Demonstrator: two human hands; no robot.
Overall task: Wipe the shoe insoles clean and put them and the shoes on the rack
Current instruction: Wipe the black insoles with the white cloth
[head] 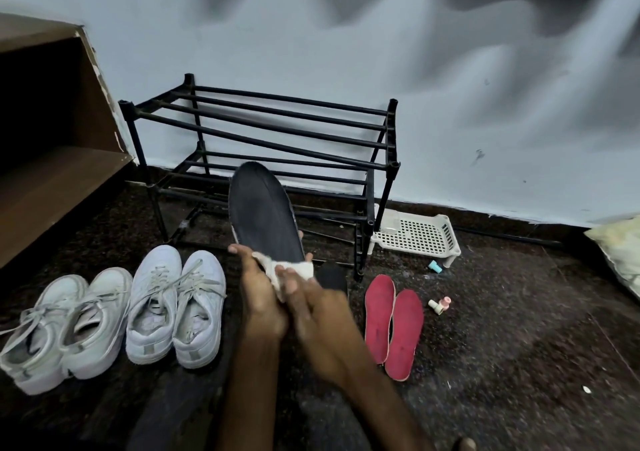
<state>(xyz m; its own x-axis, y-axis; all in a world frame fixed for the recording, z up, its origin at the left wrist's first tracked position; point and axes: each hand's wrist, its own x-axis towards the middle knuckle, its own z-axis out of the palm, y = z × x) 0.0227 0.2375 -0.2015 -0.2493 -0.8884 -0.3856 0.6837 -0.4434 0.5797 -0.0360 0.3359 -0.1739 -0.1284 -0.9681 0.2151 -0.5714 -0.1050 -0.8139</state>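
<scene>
black insole (263,208) in left hand (260,300), cloth (294,268) in right hand (313,312)

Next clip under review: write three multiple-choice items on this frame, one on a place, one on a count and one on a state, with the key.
1. Where do the red insoles lie relative to the rack?
A) on its top shelf
B) on the floor near its right front leg
C) behind it

2. How many white shoes stand on the floor?
A) two
B) three
C) four

3. What state is the dark insole in?
A) gripped by the left hand while the right hand holds a white cloth against it
B) lying flat on a shelf
C) tucked inside a shoe

Key: 1 B, both lie side by side on the dark floor. 2 C, two pairs stand at the left. 3 A, the insole stands raised in front of the rack with the cloth at its near end.
</scene>
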